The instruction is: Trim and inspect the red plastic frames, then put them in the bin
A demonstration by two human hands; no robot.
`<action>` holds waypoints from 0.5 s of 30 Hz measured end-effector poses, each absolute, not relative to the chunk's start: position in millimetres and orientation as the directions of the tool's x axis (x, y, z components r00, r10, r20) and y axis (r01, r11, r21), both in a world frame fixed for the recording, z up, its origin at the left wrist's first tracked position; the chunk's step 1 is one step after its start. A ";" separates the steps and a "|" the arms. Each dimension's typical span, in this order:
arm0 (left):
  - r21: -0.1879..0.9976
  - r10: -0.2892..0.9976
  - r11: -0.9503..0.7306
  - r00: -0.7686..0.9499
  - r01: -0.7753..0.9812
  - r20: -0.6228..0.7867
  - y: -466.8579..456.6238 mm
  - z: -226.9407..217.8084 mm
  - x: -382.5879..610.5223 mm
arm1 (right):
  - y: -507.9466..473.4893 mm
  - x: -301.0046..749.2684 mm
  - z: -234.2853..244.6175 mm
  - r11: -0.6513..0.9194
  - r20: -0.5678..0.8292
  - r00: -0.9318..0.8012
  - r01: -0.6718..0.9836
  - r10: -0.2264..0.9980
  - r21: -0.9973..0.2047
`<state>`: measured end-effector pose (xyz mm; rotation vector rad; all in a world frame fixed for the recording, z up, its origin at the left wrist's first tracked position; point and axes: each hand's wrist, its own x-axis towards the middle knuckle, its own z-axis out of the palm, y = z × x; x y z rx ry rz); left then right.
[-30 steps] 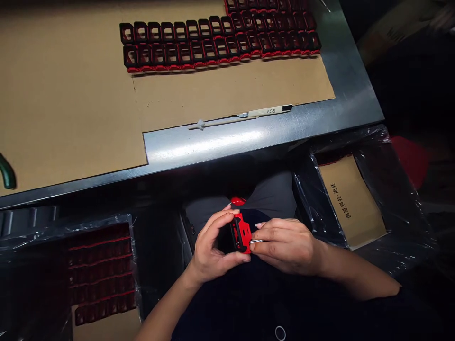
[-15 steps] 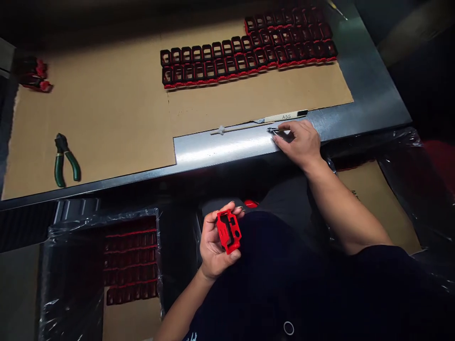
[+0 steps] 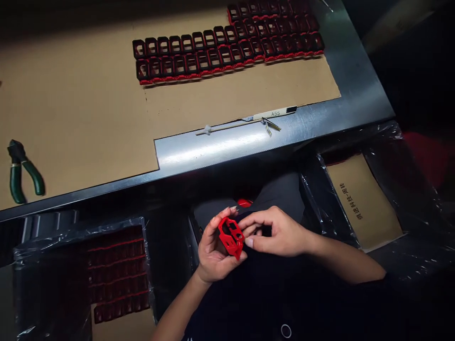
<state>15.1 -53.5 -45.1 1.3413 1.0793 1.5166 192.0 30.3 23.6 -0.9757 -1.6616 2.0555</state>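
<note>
**Red plastic frame (image 3: 229, 238) cupped in our left hand (image 3: 215, 253)**

We hold the frame at the bottom centre of the view, above our lap. The left fingers curl up around its left side, and the thumb presses against its lower edge, so it is gripped. Our right hand (image 3: 279, 232) comes in from the right with its fingers close together, the fingertips at the frame's right edge. We cannot tell whether they grip it.

Further up, a steel table (image 3: 209, 148) carries a cardboard sheet (image 3: 78, 123). Two rows of red-and-black frames (image 3: 227, 52) stand on the sheet at upper centre, and green-handled pliers (image 3: 17, 182) lie at far left. A craft knife (image 3: 273, 113) marked A55 lies near the table's steel strip, touching a small metal piece (image 3: 269, 125). A plastic-lined box (image 3: 81, 232) of red parts sits at lower left, and another box (image 3: 362, 201) at right shows printed cardboard.
</note>
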 end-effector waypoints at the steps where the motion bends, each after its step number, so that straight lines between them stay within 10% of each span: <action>1: 0.952 0.950 -0.304 -0.088 -0.022 0.301 -53.2 -45.4 15.3 | 29.0 190.8 24.2 -0.295 -0.321 -0.710 0.165 0.627 -0.941; 15: 0.872 0.886 -0.451 -0.025 0.192 0.464 -52.4 -50.2 10.5 | 29.5 181.7 33.0 -0.105 -0.254 -0.627 0.264 0.737 -0.959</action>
